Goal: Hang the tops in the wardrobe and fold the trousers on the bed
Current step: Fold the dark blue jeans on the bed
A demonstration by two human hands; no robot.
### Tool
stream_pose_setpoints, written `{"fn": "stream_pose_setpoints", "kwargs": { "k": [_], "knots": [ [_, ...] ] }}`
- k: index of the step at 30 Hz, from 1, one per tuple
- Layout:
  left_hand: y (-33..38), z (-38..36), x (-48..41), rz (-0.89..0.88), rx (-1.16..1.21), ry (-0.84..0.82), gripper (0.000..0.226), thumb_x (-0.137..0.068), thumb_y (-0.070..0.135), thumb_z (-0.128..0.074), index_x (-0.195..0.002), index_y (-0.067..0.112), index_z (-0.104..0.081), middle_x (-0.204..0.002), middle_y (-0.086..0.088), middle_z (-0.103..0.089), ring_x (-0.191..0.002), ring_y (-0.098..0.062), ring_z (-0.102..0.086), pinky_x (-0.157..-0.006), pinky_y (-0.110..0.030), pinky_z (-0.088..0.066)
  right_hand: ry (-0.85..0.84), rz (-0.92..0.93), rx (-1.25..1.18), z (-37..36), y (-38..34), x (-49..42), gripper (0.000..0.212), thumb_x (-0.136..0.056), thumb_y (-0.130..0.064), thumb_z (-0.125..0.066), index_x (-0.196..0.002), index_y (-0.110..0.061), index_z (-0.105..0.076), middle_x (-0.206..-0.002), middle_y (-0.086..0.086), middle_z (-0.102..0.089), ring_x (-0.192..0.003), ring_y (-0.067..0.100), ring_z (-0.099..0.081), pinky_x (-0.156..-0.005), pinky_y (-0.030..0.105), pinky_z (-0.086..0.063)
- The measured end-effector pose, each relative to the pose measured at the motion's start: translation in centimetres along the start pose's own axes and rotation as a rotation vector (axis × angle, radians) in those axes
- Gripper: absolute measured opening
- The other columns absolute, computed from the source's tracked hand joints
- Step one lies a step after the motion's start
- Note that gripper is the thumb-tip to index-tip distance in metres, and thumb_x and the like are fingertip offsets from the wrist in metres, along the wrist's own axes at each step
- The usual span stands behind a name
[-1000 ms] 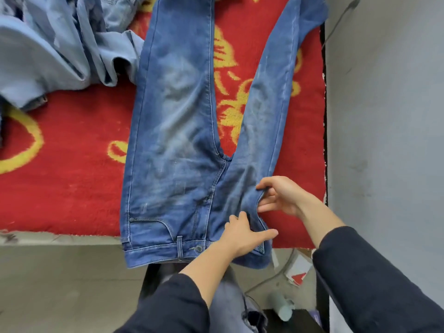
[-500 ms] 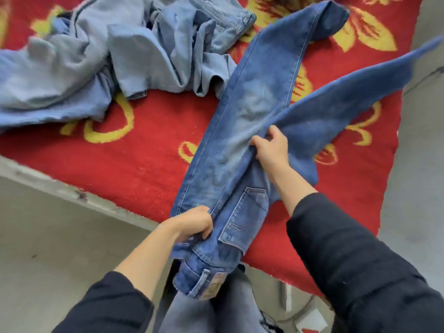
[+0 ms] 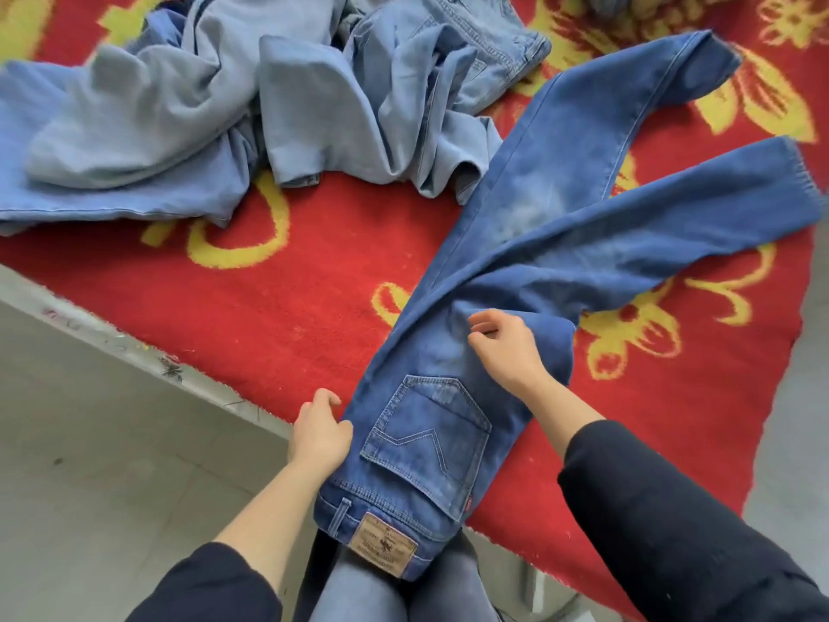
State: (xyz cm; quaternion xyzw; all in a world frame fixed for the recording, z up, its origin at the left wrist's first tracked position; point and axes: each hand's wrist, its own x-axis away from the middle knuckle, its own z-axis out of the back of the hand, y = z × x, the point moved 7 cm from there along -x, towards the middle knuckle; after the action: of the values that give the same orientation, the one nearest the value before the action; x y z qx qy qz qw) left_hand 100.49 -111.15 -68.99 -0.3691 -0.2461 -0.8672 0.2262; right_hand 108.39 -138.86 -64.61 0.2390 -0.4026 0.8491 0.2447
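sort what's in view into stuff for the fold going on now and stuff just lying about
In the job: dark blue jeans; left hand at their side edge; right hand resting on them; red and yellow bedcover beneath them.
Lying about: heap of light blue denim clothes, no hand on it; grey floor.

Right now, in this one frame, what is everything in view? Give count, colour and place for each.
Dark blue denim jeans: one, dark blue, on the blanket, back pocket up, legs splayed apart.
Heap of pale blue denim garments: count unclear, pale blue, far left of the blanket.
Red blanket with yellow flower pattern: one, red and yellow, covering the bed.
Brown waistband patch: one, brown, at the jeans' near end.
Grey floor: grey, left of the bed.
Left hand: one, at the jeans' left edge beside the pocket; grip unclear.
Right hand: one, resting on the jeans above the pocket, fingers loosely curled.
Dark sleeves: two, on both forearms.
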Motion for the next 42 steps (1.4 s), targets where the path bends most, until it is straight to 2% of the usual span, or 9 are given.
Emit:
{"fn": "stream_pose_setpoints", "kwargs": {
  "k": [4,9,19,23,26,34,37,39,42],
  "knots": [
    [7.0,0.7,-1.7,-0.183,-0.018,-0.042,0.045,-0.085,0.021,-0.057,-0.128,0.019,-0.044,-0.121,-0.008,-0.05,-0.11,-0.03,-0.052,-0.088,-0.038,-0.042,0.203,-0.06,-0.149,4.0,-1.1,-2.7,0.029,-0.082,-0.009,-0.053,-0.109,-0.012,-0.064,-0.108,0.008,-0.068,-0.098,0.029,-0.064,-0.091,0.043,-0.051],
    [16.6,0.6,-4.3,-0.397,-0.045,-0.033,0.043,-0.087,0.021,-0.055,-0.128,0.02,-0.045,-0.12,-0.006,-0.049,-0.112,-0.028,-0.049,-0.092,-0.04,-0.042,0.281,-0.126,-0.061,8.4,-1.0,-6.4,0.033,-0.088,-0.009,-0.052,-0.12,-0.005,-0.057,-0.115,0.006,-0.061,-0.102,0.025,-0.057,-0.082,0.022,-0.039],
    [31.8,-0.8,-9.4,-0.861,-0.314,0.008,0.039,-0.09,0.024,-0.052,-0.129,0.022,-0.045,-0.122,0.0,-0.045,-0.118,-0.022,-0.042,-0.091,-0.035,-0.042,0.424,-0.111,0.012,17.0,0.3,-15.8,0.053,-0.089,-0.018,-0.057,-0.139,-0.009,-0.041,-0.142,0.01,-0.043,-0.126,0.026,-0.045,-0.1,0.03,-0.033],
    [38.2,-0.4,-10.8,-1.046,-0.365,0.175,0.062,-0.087,0.035,-0.059,-0.142,0.017,-0.037,-0.151,-0.012,-0.023,-0.141,-0.029,-0.02,-0.113,-0.033,-0.023,0.489,-0.131,0.029,20.5,0.7,-20.0,0.048,-0.088,-0.018,-0.055,-0.134,-0.011,-0.045,-0.134,0.011,-0.046,-0.123,0.029,-0.045,-0.096,0.033,-0.035],
    [42.7,-0.8,-13.7,-1.032,-0.508,0.149,0.085,-0.09,0.047,-0.054,-0.153,0.014,-0.008,-0.159,-0.017,0.008,-0.147,-0.03,0.01,-0.119,-0.036,0.002,0.536,-0.118,0.115,22.7,0.2,-23.1,0.046,-0.088,-0.019,-0.054,-0.132,-0.011,-0.047,-0.131,0.013,-0.048,-0.123,0.032,-0.041,-0.097,0.038,-0.035],
    [47.4,-1.2,-18.5,-0.92,-0.654,0.087,0.106,-0.082,0.067,-0.052,-0.152,0.014,0.007,-0.156,-0.018,0.021,-0.145,-0.032,0.019,-0.118,-0.037,0.004,0.642,-0.126,-0.348,28.9,-2.0,-31.2,0.066,-0.08,-0.036,-0.067,-0.137,-0.012,-0.043,-0.132,0.002,-0.054,-0.122,0.024,-0.05,-0.1,0.037,-0.042],
    [47.4,-1.1,-18.6,-0.909,-0.643,0.06,0.108,-0.08,0.067,-0.055,-0.152,0.016,0.008,-0.156,-0.017,0.021,-0.145,-0.031,0.019,-0.119,-0.036,0.001,0.633,-0.161,-0.645,30.4,-3.2,-33.3,0.045,-0.076,-0.033,-0.075,-0.115,-0.014,-0.062,-0.103,-0.002,-0.064,-0.097,0.018,-0.061,-0.082,0.031,-0.049],
    [47.6,-1.0,-18.7,-0.909,-0.629,0.053,0.109,-0.079,0.068,-0.055,-0.153,0.017,0.007,-0.157,-0.015,0.021,-0.145,-0.03,0.018,-0.119,-0.035,-0.001,0.686,-0.127,-0.767,32.1,-4.9,-33.9,0.011,-0.072,-0.018,-0.074,-0.078,-0.014,-0.066,-0.073,-0.005,-0.061,-0.073,0.016,-0.06,-0.064,0.025,-0.047],
    [47.6,-1.0,-18.7,-0.909,-0.625,0.046,0.109,-0.079,0.068,-0.056,-0.153,0.018,0.007,-0.157,-0.014,0.022,-0.145,-0.029,0.019,-0.119,-0.035,-0.001,0.778,0.022,-0.968,34.4,-7.5,-34.2,0.036,-0.064,0.005,-0.061,-0.052,-0.017,-0.036,-0.047,-0.009,-0.032,-0.044,0.01,-0.027,-0.043,0.018,-0.02]
  ]
}}
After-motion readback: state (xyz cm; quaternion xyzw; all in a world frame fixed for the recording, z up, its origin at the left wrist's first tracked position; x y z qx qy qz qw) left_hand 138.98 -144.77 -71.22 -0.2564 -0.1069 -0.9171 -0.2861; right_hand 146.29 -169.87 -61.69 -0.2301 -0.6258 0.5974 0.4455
